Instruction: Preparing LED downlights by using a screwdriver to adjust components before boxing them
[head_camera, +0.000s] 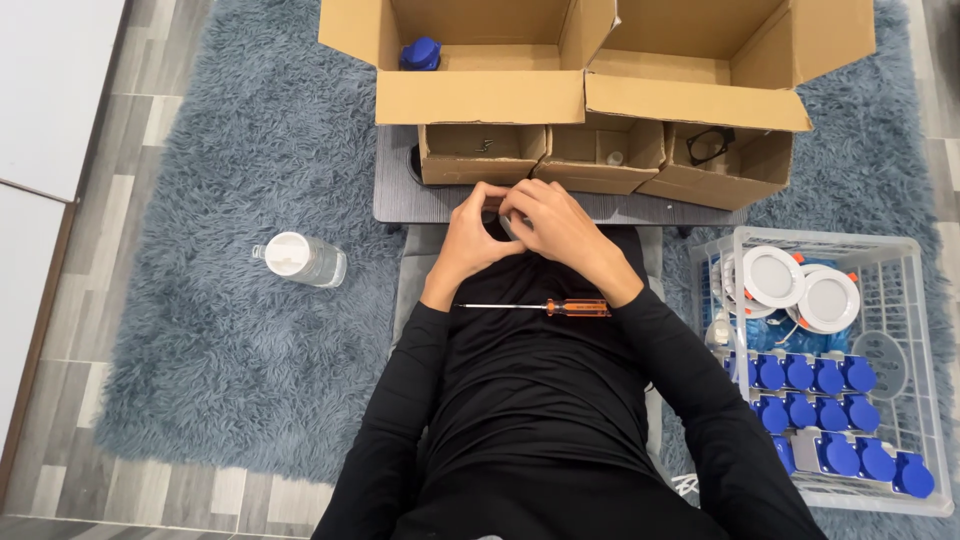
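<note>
- Left hand (468, 232) and right hand (553, 226) pressed together at the near edge of the low grey table (400, 195), fingers curled round a small item between them.
- Item almost wholly hidden by the fingers; only a sliver of pale grey visible between the hands, kind not discernible.
- Whether each hand actually grips the item or merely rests against the other: cannot tell from this view.
- Orange-handled screwdriver with a thin steel shaft (540, 307) lying free across the black-clothed lap, just below the wrists, tip pointing left, untouched.
- Three small open cardboard trays (600, 160) on the table directly beyond the knuckles, holding small parts such as screws and a black ring.
- Two large open cardboard boxes (470, 95) behind those, one round blue plug piece (420, 53) inside the left box.
- White wire basket (900, 260) to the right on the shaggy blue-grey rug (230, 330), holding round white lamp discs (800, 290) and rows of blue sockets (815, 378).
- Clear plastic bottle with a white cap (300, 258) lying on the rug to the left, well apart.
- Probably best handled by keeping the item low over the lap or table edge, fingertips steady, so a dropped small part lands on cloth rather than in the rug pile.
- Worth keeping the screwdriver from rolling off the lap while both hands are busy.
</note>
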